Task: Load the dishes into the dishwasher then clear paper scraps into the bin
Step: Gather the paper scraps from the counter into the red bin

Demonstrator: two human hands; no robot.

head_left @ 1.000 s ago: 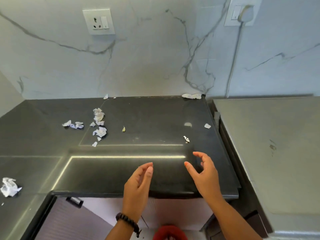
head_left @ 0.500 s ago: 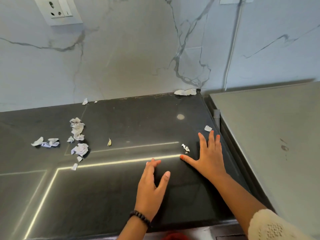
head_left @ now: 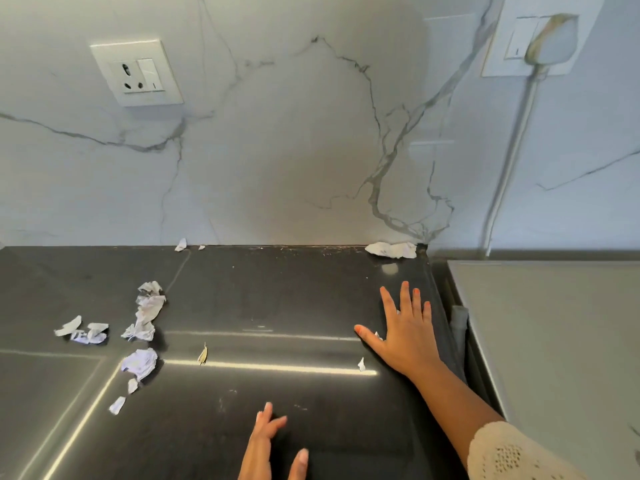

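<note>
Head camera looks down on a dark counter [head_left: 277,306] set against a white marbled wall [head_left: 277,150]. I see my right hand [head_left: 405,337] lying flat on the counter near its right edge, fingers straight and spread, thumb stretched out to the left; a small white scrap [head_left: 378,336] peeks out in the crook between thumb and palm, and whether the hand touches it I cannot tell. Another tiny scrap [head_left: 361,364] lies just below the thumb. My left hand [head_left: 268,448] sits low at the near edge, fingers loose and straight, holding nothing. The larger crumpled paper scraps [head_left: 145,315] are clustered well to the left, with a flattened printed piece [head_left: 85,332] beside them, a rounder wad [head_left: 140,362] below, and a couple of crumbs [head_left: 117,405] trailing nearer to me. One long torn piece [head_left: 391,250] rests in the back right corner against the wall. A wall socket [head_left: 136,72] sits upper left, and a second socket with a plug [head_left: 550,38] upper right. A grey appliance top [head_left: 554,323] adjoins the counter on the right.
</note>
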